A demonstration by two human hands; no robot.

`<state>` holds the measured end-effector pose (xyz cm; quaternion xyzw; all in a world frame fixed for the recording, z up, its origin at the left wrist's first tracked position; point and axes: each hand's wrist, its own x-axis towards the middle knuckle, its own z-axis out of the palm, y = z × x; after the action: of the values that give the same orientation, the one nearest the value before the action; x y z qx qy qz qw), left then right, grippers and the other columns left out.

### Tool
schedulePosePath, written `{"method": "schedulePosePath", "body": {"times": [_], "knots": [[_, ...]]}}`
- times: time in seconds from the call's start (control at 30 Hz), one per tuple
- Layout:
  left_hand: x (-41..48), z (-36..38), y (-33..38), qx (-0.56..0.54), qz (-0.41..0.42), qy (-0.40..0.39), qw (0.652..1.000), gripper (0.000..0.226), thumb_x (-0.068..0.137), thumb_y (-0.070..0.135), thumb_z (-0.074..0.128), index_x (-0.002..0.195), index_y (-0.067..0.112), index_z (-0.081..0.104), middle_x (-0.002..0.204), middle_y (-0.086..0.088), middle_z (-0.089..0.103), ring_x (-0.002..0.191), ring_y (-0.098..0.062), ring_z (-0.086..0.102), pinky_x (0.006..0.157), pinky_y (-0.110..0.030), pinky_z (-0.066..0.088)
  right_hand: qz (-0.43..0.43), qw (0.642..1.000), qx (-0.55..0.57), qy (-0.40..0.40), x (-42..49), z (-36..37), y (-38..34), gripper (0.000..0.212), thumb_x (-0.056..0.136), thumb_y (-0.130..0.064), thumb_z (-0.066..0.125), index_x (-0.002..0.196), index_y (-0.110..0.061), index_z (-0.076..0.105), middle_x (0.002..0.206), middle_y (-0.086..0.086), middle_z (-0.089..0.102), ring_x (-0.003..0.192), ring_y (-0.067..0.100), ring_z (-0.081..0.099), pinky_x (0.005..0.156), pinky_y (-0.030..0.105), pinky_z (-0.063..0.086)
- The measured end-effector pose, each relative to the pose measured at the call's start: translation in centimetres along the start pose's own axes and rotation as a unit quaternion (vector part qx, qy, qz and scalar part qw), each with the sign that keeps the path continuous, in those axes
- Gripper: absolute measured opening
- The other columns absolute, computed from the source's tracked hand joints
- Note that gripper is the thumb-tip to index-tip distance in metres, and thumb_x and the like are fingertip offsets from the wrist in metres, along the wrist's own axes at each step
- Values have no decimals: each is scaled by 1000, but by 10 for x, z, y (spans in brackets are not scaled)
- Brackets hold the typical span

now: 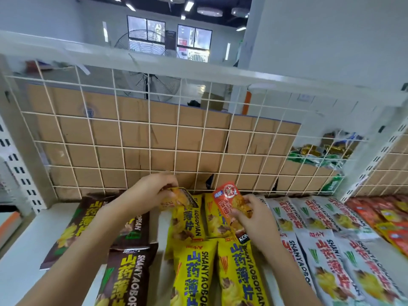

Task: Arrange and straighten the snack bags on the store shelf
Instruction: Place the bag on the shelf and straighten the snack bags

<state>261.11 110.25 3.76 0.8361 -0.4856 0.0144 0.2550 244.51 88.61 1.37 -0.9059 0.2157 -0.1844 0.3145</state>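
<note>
Most rows lie straight; left hand grips a small yellow-orange packet, right hand an orange-red packet, both unplaced.

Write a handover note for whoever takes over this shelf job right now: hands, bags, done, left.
Left hand: pinches a small yellow-orange packet, raised over the back of the shelf.
Right hand: holds an orange-red packet above the yellow bags.
Shelf: brown bags on the left, yellow in the middle, white bags to the right, orange-red row at the far right.
Done: yellow and white rows look fairly even.
Left: place both held packets (the orange-red one probably belongs at the far right), then straighten the tilted, overlapping brown bags.
</note>
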Motion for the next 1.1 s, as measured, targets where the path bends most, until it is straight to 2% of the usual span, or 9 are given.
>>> {"method": "schedulePosePath", "body": {"times": [0.07,0.17,0.3,0.43,0.6,0.73,0.8,0.93,1.1], "knots": [[-4,-6,9,-16,11,24,1000,28,84,19,58,69,30,38,70,14,45,69,2,45,57,-17,30,-3,1000,4,17,-5,-11,1,24,84,-32,65,99,-24,49,83,-18,54,80,5,55,66,21,40],[-14,-8,24,-33,-9,40,999,42,87,8,59,66,30,31,63,10,43,66,4,46,56,-16,31,6,999,18,43,-16,-27,9,22,83,-28,66,100,-21,53,85,-12,61,84,12,58,70,27,41],[-26,-1,41,-78,-21,11,997,28,92,14,53,71,25,37,64,3,51,61,-5,46,60,-22,38,21,998,-8,56,-39,-46,20,31,84,-30,64,111,-18,53,95,-4,61,90,16,56,71,29,41],[-30,15,57,-101,4,-25,995,21,93,22,51,78,27,37,67,-2,54,62,-18,48,64,-38,43,41,997,-31,61,-65,-64,28,32,85,-31,63,113,-20,51,87,-6,55,87,18,56,74,32,44],[-35,40,87,-127,43,-16,991,10,86,38,42,82,30,39,72,3,55,64,-13,48,63,-29,40,56,995,-44,73,-98,-83,44,32,86,-30,63,113,-20,51,89,-11,54,88,12,53,73,28,40],[-36,59,113,-128,48,-18,990,9,94,28,48,87,30,42,70,0,58,62,-15,52,63,-37,42,73,993,-58,75,-124,-107,62,31,86,-32,61,113,-20,50,84,-7,56,90,25,61,74,34,45],[-34,66,130,-120,48,-20,991,6,91,32,44,93,35,39,69,-3,59,61,-18,53,62,-41,43,84,992,-63,70,-136,-120,75,32,86,-33,61,114,-21,50,89,-3,62,91,25,61,75,33,45],[-26,87,167,-115,48,-26,992,13,92,29,44,88,41,40,63,2,54,57,-17,47,55,-32,37,115,989,-59,78,-162,-149,105,36,85,-30,64,116,-18,52,96,0,63,95,22,60,71,28,40],[-18,120,229,-118,74,-57,989,17,93,23,50,89,39,46,70,4,59,65,-10,55,62,-28,42,142,983,-62,96,-199,-193,144,29,84,-27,65,110,-23,53,83,-4,63,77,20,59,61,25,38]]}}
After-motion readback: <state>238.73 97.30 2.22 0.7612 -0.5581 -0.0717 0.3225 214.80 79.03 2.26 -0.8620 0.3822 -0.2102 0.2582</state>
